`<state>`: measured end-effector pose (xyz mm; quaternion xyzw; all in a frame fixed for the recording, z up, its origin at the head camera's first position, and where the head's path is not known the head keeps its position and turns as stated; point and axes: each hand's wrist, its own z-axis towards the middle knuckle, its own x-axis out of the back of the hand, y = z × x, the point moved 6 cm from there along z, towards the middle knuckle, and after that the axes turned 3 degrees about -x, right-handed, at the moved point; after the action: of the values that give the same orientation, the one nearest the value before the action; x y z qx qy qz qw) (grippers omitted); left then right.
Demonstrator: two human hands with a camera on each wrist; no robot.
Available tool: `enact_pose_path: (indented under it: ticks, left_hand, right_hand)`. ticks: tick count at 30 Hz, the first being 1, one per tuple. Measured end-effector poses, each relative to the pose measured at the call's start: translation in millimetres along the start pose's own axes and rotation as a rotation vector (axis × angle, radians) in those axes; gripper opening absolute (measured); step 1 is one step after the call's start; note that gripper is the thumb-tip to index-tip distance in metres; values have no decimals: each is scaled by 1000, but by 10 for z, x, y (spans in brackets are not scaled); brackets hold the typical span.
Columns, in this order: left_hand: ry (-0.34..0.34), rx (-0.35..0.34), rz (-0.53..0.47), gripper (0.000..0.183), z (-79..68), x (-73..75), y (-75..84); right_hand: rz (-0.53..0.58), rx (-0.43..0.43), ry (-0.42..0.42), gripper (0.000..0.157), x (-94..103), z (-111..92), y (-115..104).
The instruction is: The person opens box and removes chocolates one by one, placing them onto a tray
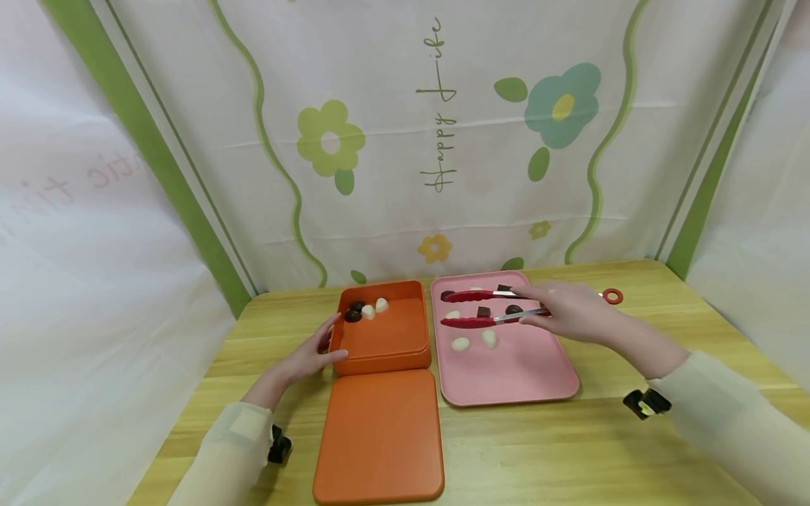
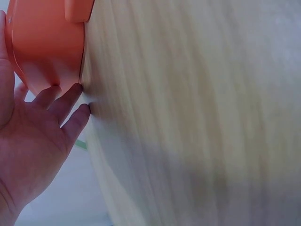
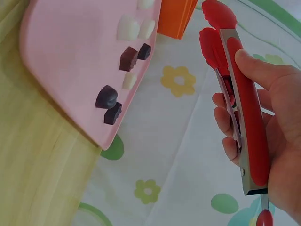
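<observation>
Gripping tongs (image 3: 251,122), unseen from left wrist.

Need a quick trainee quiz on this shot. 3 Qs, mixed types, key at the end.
1. Multiple choice: which hand holds the tongs?
A) left
B) right
C) both

2. Count: how many white pieces lie in the orange box?

3. True or false: the orange lid is fitted on the orange box.

Key:
1. B: the right hand holds them, as the head and right wrist views both show.
2. Two, beside the dark ones.
3. False: it lies on the table, on the near side of the box, which is open.
</observation>
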<state>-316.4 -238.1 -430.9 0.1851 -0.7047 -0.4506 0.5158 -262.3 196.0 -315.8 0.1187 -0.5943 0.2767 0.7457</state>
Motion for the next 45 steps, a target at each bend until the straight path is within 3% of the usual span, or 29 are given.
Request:
enact_pose_path:
  ticks: [15, 27, 38, 45]
  left_hand:
    - [-5, 1, 8, 84, 5, -26, -17]
    - [-12, -18, 2, 85, 40, -27, -29]
    - [-13, -13, -3, 84, 46, -20, -44]
    - [-7, -19, 3, 85, 32, 7, -21]
  right_hand:
    - [-16, 168, 63, 48, -124, 466, -286]
    - [-74, 197, 40, 50, -246, 654, -405]
    - [-52, 113, -44, 57, -360, 873, -415]
    - [5, 175, -47, 50, -522, 1012, -510]
